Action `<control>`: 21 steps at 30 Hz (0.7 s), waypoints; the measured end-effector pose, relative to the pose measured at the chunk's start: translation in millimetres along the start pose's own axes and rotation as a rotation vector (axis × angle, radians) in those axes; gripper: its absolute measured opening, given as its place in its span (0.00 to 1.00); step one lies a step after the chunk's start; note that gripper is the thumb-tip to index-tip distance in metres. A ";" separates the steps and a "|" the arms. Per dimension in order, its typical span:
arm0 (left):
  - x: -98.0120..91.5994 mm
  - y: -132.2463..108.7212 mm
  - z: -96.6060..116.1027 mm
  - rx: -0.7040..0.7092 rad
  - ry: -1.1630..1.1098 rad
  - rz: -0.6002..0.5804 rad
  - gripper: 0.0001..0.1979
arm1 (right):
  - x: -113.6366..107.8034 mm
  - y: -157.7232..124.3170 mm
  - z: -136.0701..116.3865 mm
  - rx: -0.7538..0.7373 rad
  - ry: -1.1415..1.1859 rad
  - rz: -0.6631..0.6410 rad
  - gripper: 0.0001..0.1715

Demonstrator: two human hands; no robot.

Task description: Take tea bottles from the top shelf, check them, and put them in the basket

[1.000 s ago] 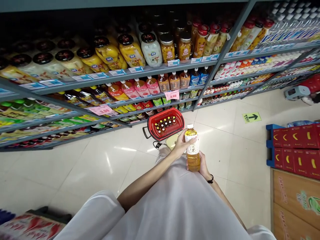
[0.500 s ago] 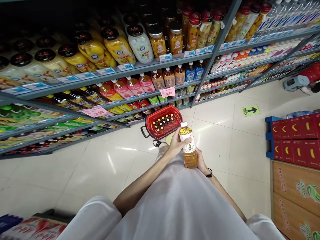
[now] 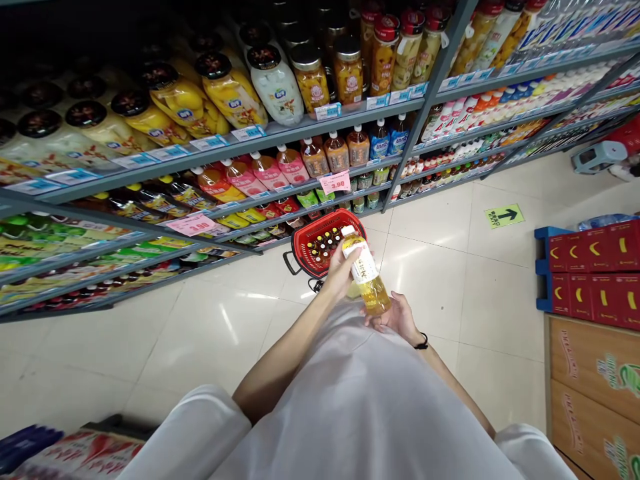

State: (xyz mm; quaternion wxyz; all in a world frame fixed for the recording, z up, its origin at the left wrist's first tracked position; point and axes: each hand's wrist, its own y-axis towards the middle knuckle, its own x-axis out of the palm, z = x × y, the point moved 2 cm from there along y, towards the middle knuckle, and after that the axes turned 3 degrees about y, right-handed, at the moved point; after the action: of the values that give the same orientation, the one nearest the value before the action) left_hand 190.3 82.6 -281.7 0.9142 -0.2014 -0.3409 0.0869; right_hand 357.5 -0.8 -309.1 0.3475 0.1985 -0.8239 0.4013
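My left hand (image 3: 341, 272) is wrapped round the upper half of a clear drink bottle (image 3: 369, 275) with a white cap, a white label and golden liquid inside. The bottle tilts, its cap toward the upper left and its base toward my right hand. Beside and below the base, my right hand (image 3: 399, 316) is open with fingers apart; whether it touches the bottle I cannot tell. Behind the bottle, a red shopping basket (image 3: 303, 241) stands on the floor, with several small dark bottles (image 3: 324, 245) with yellow and white caps in it.
Shelves with fruit jars (image 3: 240, 97) and pink-labelled drink bottles (image 3: 265, 172) run along the far side. Pink price tags (image 3: 335, 183) hang from a shelf edge. At right are stacked red boxes (image 3: 595, 253) and brown cartons (image 3: 585, 373). A green arrow sign (image 3: 504, 215) lies on the floor.
The bottle has gone from nearly upright to tilted, its cap moving left and up with my left hand. My right hand has let go of the lower part and opened.
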 end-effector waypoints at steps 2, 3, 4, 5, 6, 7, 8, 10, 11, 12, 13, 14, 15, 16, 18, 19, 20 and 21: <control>-4.2 6.9 7.8 0.019 -0.032 0.025 0.36 | 2.4 0.6 -2.9 -0.021 -0.031 -0.032 0.36; -5.4 9.0 11.6 0.021 -0.049 0.031 0.35 | 3.7 1.2 -4.7 -0.073 -0.075 -0.024 0.34; -6.0 10.2 15.3 0.021 -0.065 0.034 0.35 | 4.8 1.9 -6.3 -0.141 -0.133 -0.006 0.33; -5.9 10.7 18.9 0.021 -0.077 0.035 0.34 | 5.8 2.8 -7.3 -0.207 -0.194 0.011 0.33; -5.2 10.6 22.4 0.023 -0.084 0.033 0.34 | 6.7 3.9 -7.6 -0.259 -0.247 0.024 0.33; -4.3 10.3 25.8 0.030 -0.087 0.028 0.33 | 7.0 5.1 -7.3 -0.304 -0.292 0.046 0.32; -3.3 10.0 29.1 0.039 -0.089 0.021 0.32 | 6.7 6.3 -6.7 -0.351 -0.334 0.080 0.33; -2.4 9.9 34.7 0.056 -0.098 0.004 0.29 | 5.2 7.5 -5.8 -0.464 -0.429 0.173 0.36; -2.8 10.2 37.0 0.062 -0.107 -0.005 0.28 | 4.3 7.0 -6.0 -0.536 -0.503 0.226 0.38; -3.8 10.8 38.9 0.067 -0.117 -0.014 0.27 | 3.5 5.9 -6.9 -0.611 -0.592 0.277 0.39; -5.5 11.4 40.4 0.073 -0.127 -0.021 0.27 | 2.8 4.2 -8.6 -0.682 -0.688 0.323 0.40; -7.5 12.0 41.7 0.077 -0.135 -0.027 0.26 | 1.9 2.0 -11.3 -0.749 -0.786 0.361 0.42; -9.7 12.4 42.7 0.082 -0.142 -0.031 0.25 | 0.9 -0.5 -15.0 -0.825 -0.890 0.399 0.42; -11.9 12.6 43.5 0.087 -0.148 -0.033 0.25 | 0.0 -3.2 -19.6 -0.913 -0.998 0.425 0.43; -15.2 11.9 44.9 0.084 -0.162 -0.025 0.24 | -1.3 -8.3 -29.6 -1.118 -1.213 0.412 0.44; -15.9 11.1 45.9 0.075 -0.168 -0.019 0.24 | -1.3 -10.4 -34.0 -1.221 -1.310 0.373 0.45; -15.7 9.9 47.3 0.064 -0.173 -0.012 0.24 | -0.9 -12.1 -37.7 -1.307 -1.390 0.323 0.47; -14.7 8.4 49.6 0.059 -0.176 -0.006 0.24 | 0.2 -13.3 -40.5 -1.370 -1.441 0.281 0.48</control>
State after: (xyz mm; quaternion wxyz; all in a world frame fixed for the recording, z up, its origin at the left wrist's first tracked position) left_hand 146.4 101.1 -259.8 0.8865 -0.1652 -0.4176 0.1115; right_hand 382.1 23.6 -284.3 -0.2453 0.0524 -0.9071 -0.3379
